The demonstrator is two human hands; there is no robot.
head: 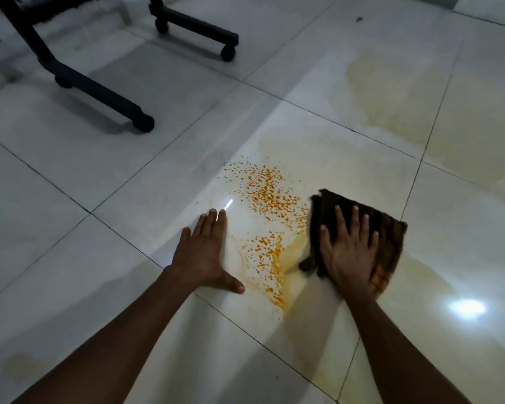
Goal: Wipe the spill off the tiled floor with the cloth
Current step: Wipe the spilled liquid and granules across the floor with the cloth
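Spill (270, 211): orange droplets on the tiled floor (99, 176).
Cloth (388, 234): touching the spill's right edge.
Right hand (349, 252): flat, fingers spread, pressing the cloth.
Left hand (203, 252): flat, open, left of spill.
Wheeled legs (99, 91): beyond the spill, well apart.

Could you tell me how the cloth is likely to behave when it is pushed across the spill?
The cloth looks limp and bunched at its near corner, so it will probably fold, not slide flat. The flat right hand should keep it spread. Glossy, wet tile likely lets it glide.

Office-like room, glossy tiled floor (70, 158), castored furniture legs (99, 91)
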